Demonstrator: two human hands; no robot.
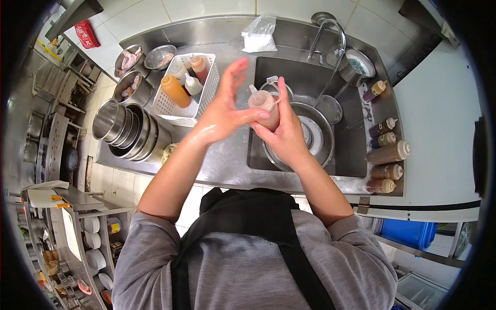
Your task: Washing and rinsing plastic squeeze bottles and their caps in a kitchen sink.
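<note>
My right hand [288, 135] grips a translucent squeeze bottle [262, 100] with a pinkish tint, fingers behind and along its side. The bottle's nozzle points up, and its small tethered cap [272, 80] hangs loose beside it. My left hand [221, 110] has its fingers spread and looks wet. Its thumb lies across the front of the bottle; whether it presses on it I cannot tell. Below the bottle, a round steel bowl [329, 155] stands in the sink [350, 155] with white dishware inside. Water runs from the curved faucet [343, 35] into the sink by a clear round container [329, 109].
A white perforated basket [201, 101] of sauce bottles stands left of the sink. Beyond it are steel pots with raw meat [131, 58] and stacked steel pots [108, 116]. Several sauce bottles [387, 153] line the right ledge. A bag of white powder [259, 40] sits behind.
</note>
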